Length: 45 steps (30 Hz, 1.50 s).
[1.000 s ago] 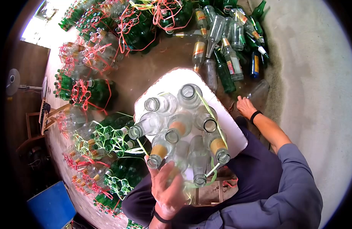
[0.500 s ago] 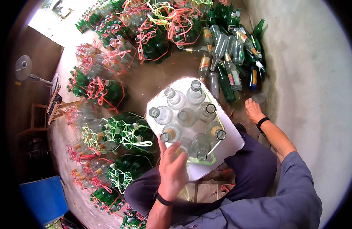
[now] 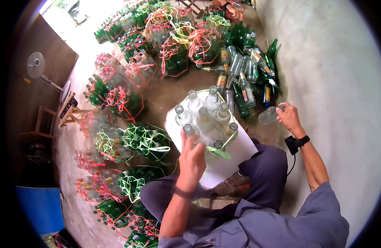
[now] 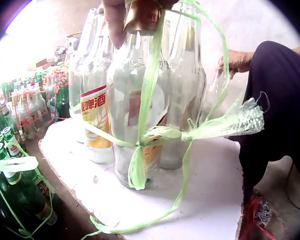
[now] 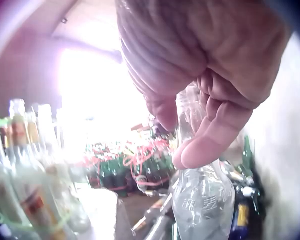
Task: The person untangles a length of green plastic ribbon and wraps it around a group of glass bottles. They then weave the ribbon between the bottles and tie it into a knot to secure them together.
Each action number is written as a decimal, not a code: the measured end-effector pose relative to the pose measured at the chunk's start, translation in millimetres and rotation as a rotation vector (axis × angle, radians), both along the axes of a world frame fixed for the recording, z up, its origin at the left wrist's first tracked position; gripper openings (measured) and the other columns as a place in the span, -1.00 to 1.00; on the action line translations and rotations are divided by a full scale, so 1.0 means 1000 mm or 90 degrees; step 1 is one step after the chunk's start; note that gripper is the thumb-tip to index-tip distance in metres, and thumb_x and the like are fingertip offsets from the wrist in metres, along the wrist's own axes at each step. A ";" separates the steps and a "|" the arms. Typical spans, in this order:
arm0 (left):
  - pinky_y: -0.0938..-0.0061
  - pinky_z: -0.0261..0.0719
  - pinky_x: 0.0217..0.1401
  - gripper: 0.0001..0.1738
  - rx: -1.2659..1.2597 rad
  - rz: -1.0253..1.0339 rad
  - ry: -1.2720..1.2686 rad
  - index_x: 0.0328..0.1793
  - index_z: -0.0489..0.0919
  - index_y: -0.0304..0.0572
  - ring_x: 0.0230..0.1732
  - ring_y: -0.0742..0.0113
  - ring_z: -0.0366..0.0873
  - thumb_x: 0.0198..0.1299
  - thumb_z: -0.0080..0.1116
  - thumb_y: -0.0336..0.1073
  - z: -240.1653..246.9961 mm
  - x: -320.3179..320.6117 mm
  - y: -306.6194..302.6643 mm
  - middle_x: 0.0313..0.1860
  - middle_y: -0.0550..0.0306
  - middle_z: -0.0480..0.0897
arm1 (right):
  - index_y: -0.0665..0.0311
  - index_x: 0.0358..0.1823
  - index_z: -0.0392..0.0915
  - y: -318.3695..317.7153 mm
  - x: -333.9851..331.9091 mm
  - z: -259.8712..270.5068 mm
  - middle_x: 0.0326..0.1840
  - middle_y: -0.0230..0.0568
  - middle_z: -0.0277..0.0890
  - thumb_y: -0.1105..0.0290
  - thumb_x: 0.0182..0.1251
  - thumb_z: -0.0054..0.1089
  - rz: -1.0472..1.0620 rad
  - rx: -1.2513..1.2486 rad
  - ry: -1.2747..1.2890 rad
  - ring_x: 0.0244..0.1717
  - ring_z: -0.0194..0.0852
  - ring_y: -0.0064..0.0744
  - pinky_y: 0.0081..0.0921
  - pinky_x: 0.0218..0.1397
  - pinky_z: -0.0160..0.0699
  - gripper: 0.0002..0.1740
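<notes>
Clear glass bottles (image 3: 204,120) stand upright in a cluster on a white board (image 3: 236,159), with green plastic strapping (image 4: 150,135) tied round them. My left hand (image 3: 191,161) grips a bottle neck with gold foil (image 4: 142,17) at the near side of the cluster. In the left wrist view its fingers come down beside that neck. Out to the right, my right hand (image 3: 289,118) holds a loose clear glass bottle (image 5: 204,200) by the neck. Thumb and fingers wrap that neck in the right wrist view. In the head view this bottle (image 3: 267,116) tilts with its base toward the board.
Loose green and clear bottles (image 3: 244,93) lie piled beyond the board, along the wall (image 3: 322,62). Bundles tied with red and green strapping (image 3: 145,142) fill the floor to the left. Another person's hand (image 3: 235,12) shows at the top. A fan (image 3: 36,65) stands far left.
My right hand has picked up the clear bottle from beside the wall and drawn it nearer. My left hand stays at the cluster. The head view has tilted upward, bringing another person's hand into sight.
</notes>
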<state>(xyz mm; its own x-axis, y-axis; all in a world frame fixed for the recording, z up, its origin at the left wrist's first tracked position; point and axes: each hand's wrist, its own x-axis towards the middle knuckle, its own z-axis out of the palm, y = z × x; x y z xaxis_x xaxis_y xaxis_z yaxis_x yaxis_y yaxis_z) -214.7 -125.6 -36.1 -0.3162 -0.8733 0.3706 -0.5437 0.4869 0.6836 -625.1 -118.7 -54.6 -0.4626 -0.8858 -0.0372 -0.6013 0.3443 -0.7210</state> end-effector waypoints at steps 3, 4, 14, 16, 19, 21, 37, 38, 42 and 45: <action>-0.05 0.36 0.51 -0.81 -0.005 0.000 0.002 -0.29 0.58 -0.29 0.42 -0.46 0.36 0.00 0.17 -0.71 0.002 0.000 0.001 0.02 -0.17 0.61 | 0.43 -0.01 0.59 0.008 0.018 0.061 -0.52 -0.25 0.62 0.34 0.40 0.26 0.004 -0.131 -0.060 -0.58 0.59 -0.58 -0.59 -0.55 0.54 -0.71; -0.05 0.37 0.50 -0.82 -0.011 0.006 -0.006 -0.30 0.58 -0.29 0.43 -0.48 0.34 0.01 0.16 -0.69 0.003 0.000 0.002 0.02 -0.17 0.61 | 0.43 -0.01 0.59 0.011 0.025 0.082 -0.52 -0.25 0.62 0.34 0.40 0.26 0.004 -0.133 -0.057 -0.58 0.59 -0.58 -0.59 -0.55 0.54 -0.71; -0.07 0.61 0.13 -0.85 -0.074 -0.029 -0.046 -0.24 0.55 -0.22 0.49 -0.57 0.22 0.12 0.05 -0.61 -0.010 0.007 -0.001 0.10 -0.21 0.55 | 0.41 -0.06 0.63 0.045 0.115 0.251 -0.45 -0.35 0.62 0.41 0.46 0.19 0.078 -0.346 -0.086 -0.52 0.58 -0.66 -0.70 -0.45 0.52 -0.80; -0.08 0.62 0.09 -0.82 -0.077 -0.027 -0.055 -0.24 0.55 -0.20 0.49 -0.56 0.22 0.10 0.04 -0.62 -0.009 0.007 -0.001 0.10 -0.19 0.55 | 0.42 -0.04 0.64 0.047 0.132 0.259 -0.47 -0.35 0.61 0.45 0.47 0.14 0.117 -0.365 -0.092 -0.51 0.60 -0.66 -0.71 -0.45 0.55 -0.81; -0.09 0.63 0.06 -0.81 -0.082 -0.026 -0.046 -0.23 0.56 -0.19 0.49 -0.56 0.21 0.10 0.03 -0.63 -0.010 0.007 -0.001 0.09 -0.16 0.55 | 0.41 -0.05 0.63 0.049 0.155 0.263 -0.47 -0.33 0.61 0.45 0.47 0.13 0.163 -0.322 -0.094 -0.52 0.61 -0.66 -0.70 -0.47 0.59 -0.81; -0.09 0.63 0.06 -0.80 -0.083 -0.028 -0.040 -0.23 0.56 -0.18 0.49 -0.56 0.21 0.10 0.03 -0.62 -0.009 0.008 -0.001 0.10 -0.15 0.55 | 0.41 -0.05 0.63 0.047 0.161 0.255 -0.47 -0.32 0.62 0.45 0.47 0.16 0.198 -0.324 -0.098 -0.53 0.62 -0.66 -0.69 -0.48 0.62 -0.82; -0.09 0.24 0.57 -0.82 -0.061 -0.009 0.041 -0.33 0.53 -0.31 0.37 -0.46 0.36 -0.02 0.05 -0.70 0.000 0.001 0.002 -0.02 -0.17 0.57 | 0.47 -0.20 0.57 -0.001 0.199 0.189 -0.55 -0.30 0.60 0.36 0.40 0.25 0.299 -0.164 -0.213 -0.55 0.64 -0.58 -0.59 -0.47 0.60 -0.76; -0.09 0.24 0.57 -0.82 -0.059 -0.009 0.040 -0.33 0.53 -0.31 0.37 -0.46 0.36 -0.02 0.05 -0.70 -0.002 0.002 0.001 -0.02 -0.17 0.57 | 0.49 -0.23 0.56 -0.005 0.201 0.184 -0.55 -0.28 0.61 0.37 0.39 0.24 0.314 -0.154 -0.198 -0.55 0.66 -0.56 -0.57 -0.46 0.61 -0.76; -0.05 0.65 0.10 -0.82 -0.092 -0.034 -0.053 -0.23 0.55 -0.19 0.47 -0.55 0.25 0.09 0.08 -0.62 -0.010 0.006 -0.003 0.07 -0.10 0.54 | 0.52 -0.35 0.50 -0.015 0.209 0.194 -0.57 -0.10 0.60 0.38 0.33 0.24 0.346 -0.125 -0.138 -0.50 0.73 -0.39 -0.46 -0.45 0.63 -0.73; -0.11 0.37 0.38 -0.83 -0.086 -0.031 -0.004 -0.30 0.54 -0.26 0.34 -0.46 0.38 0.01 0.06 -0.66 -0.008 0.001 -0.003 0.00 -0.16 0.57 | 0.49 -0.40 0.47 -0.029 0.206 0.201 -0.56 0.04 0.58 0.33 0.24 0.28 0.428 -0.140 0.094 -0.47 0.72 -0.15 -0.32 -0.39 0.65 -0.70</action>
<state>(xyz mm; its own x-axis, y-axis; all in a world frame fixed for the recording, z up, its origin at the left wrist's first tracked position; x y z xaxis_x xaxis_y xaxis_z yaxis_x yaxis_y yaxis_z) -213.5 -128.4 -44.5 -0.3597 -0.7994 0.4812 -0.5208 0.5999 0.6073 -419.4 -147.5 146.3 0.1989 -0.9603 0.1958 -0.7287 -0.2785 -0.6257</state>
